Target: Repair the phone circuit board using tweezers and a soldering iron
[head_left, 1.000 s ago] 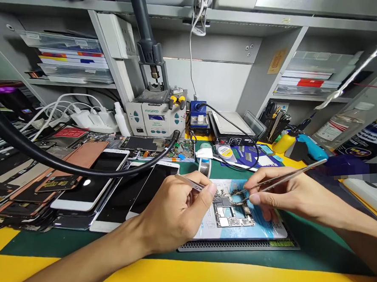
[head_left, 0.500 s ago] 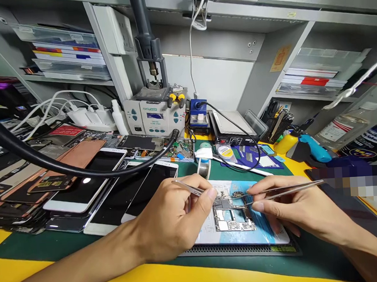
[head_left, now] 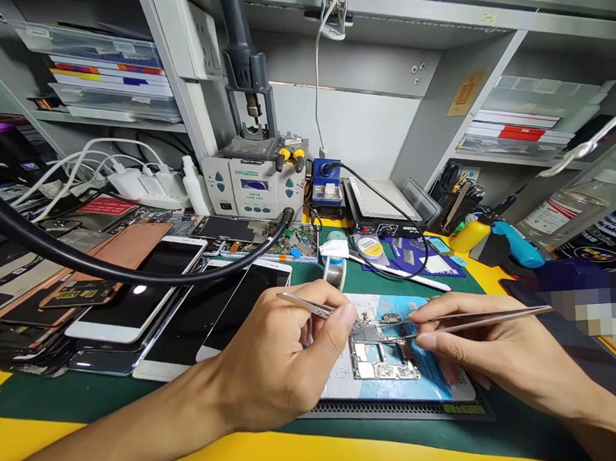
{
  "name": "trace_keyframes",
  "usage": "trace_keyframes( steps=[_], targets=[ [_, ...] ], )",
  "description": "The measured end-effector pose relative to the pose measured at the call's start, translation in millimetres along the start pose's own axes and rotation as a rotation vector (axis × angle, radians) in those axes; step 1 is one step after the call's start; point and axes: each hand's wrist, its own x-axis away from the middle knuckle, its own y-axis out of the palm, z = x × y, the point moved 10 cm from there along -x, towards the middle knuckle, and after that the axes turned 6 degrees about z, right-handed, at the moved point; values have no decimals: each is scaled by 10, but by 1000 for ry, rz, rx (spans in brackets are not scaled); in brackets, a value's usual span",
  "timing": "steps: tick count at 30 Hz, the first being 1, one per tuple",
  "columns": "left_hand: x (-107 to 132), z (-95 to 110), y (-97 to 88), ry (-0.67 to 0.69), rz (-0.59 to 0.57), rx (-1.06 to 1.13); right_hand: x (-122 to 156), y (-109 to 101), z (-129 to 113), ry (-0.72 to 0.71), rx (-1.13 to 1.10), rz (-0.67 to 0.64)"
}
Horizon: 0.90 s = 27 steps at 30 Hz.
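Note:
My left hand (head_left: 295,356) is closed around a thin flat metal tool (head_left: 305,304), whose working end is hidden behind the fingers. Between thumb and fingers of my right hand (head_left: 482,345) is a pair of metal tweezers (head_left: 493,316). Its two arms are apart near the tips, which reach over a phone circuit board (head_left: 368,355). This board lies on a blue and white pad (head_left: 435,383). The left fingers are at the board's upper left edge and partly cover it. I cannot tell whether the tweezers grip any part.
Phones and phone parts (head_left: 134,290) are piled on the left. A hot-air station (head_left: 256,185) stands behind, with its thick black hose (head_left: 133,269) arching across the left. A solder spool (head_left: 334,273) sits just beyond the pad. A dark flat panel (head_left: 565,340) lies at the right.
The camera view has shifted slightly. The rear end of the tweezers has moved a little right and down, while both hands keep nearly the same places over the board.

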Motion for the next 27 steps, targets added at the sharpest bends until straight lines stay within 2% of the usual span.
trace_keyframes(
  steps=[8,15,21,27],
  targets=[
    [-6,-10,-58,-13,44,18,-26,15,-40,-20,20,19],
    [-23,-50,-141,-90,92,15,55,-35,-89,46,38,147],
    [-27,-4,-122,-30,62,22,28,-32,-109,-13,78,111],
    [-17,47,-92,23,29,17,59,-71,-123,16,99,166]
  ],
)
